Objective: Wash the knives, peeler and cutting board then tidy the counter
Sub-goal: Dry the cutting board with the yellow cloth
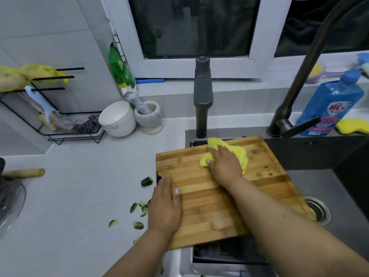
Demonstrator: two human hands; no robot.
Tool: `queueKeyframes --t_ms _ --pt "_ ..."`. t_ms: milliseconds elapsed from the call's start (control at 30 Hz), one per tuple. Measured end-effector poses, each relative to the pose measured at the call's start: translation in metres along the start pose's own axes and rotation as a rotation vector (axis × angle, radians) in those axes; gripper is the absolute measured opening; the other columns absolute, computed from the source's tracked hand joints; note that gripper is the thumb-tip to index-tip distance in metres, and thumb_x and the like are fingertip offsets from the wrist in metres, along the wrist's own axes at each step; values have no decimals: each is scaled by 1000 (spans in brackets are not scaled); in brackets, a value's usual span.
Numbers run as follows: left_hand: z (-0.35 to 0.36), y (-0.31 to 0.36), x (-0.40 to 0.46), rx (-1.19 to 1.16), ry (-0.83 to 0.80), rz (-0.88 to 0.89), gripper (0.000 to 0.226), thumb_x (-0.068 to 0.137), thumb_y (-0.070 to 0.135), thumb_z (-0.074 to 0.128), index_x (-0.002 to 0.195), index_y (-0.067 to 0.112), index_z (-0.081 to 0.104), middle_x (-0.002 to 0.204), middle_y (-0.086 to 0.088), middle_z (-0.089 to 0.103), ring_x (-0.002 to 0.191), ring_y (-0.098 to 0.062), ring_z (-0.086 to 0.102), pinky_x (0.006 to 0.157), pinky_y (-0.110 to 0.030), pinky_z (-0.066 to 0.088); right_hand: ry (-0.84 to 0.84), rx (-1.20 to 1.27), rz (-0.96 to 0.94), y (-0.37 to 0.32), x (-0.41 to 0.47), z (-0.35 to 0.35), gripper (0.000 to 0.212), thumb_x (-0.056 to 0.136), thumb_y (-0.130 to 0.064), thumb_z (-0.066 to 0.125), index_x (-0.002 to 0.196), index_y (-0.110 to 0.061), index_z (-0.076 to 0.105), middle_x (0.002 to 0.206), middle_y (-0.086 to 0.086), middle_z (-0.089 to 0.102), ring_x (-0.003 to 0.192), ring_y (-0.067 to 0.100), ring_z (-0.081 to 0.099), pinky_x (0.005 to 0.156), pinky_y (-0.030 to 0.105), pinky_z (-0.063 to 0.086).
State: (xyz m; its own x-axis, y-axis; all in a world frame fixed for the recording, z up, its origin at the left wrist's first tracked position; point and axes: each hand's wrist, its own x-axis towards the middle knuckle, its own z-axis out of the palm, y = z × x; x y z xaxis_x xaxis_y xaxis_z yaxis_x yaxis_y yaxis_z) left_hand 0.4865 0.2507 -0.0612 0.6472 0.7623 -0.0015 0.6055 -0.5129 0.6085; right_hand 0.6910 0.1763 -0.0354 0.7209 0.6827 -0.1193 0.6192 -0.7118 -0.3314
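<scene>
bamboo cutting board lies across the sink edge, mid-wipe. right hand presses a yellow cloth flat, fingers together; left hand, fingers straight, steadies the board's edge. next, probably rinsing. cucumber peels litter the counter.

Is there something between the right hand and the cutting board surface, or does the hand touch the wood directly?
Yes. A yellow cloth lies between the right hand and the cutting board; the hand presses on the cloth. The left hand rests directly on the board's left edge.
</scene>
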Motion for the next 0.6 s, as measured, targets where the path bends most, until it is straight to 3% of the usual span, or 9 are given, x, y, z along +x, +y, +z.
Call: queueKeyframes --t_ms 167,300,400,467,600 --pt "2 -4 2 2 11 6 78 89 63 12 151 16 21 159 2 15 145 -10 13 116 -23 12 -165 4 -327 -80 10 27 48 102 -39 33 149 -32 27 160 2 13 147 20 7 118 36 1" --pt "4 -8 4 66 18 31 86 84 64 1 151 14 24 160 2 14 146 -11 10 118 -25 10 -219 -15 -453 -89 20 30 43 103 -35 33 145 -35 35 159 -1 17 147 16 10 117 34 4" --pt "3 -3 3 152 -10 32 88 83 64 -5 153 15 18 160 4 12 147 -8 5 116 -20 0 -153 -11 -403 -52 28 15 42 102 -32 36 144 -32 38 158 0 23 145 16 17 115 29 11" --pt "3 1 4 186 -36 34 76 92 60 1 153 17 14 160 6 9 147 -7 4 116 -19 0 -82 2 -322 -14 29 2 42 102 -32 38 143 -33 40 156 0 26 144 18 21 114 30 16" --pt "4 6 6 224 -71 23 64 98 50 10 154 19 10 161 7 6 147 -6 3 117 -23 3 21 -35 -43 79 17 -28 43 101 -37 37 144 -35 39 155 2 29 142 21 26 111 34 26"
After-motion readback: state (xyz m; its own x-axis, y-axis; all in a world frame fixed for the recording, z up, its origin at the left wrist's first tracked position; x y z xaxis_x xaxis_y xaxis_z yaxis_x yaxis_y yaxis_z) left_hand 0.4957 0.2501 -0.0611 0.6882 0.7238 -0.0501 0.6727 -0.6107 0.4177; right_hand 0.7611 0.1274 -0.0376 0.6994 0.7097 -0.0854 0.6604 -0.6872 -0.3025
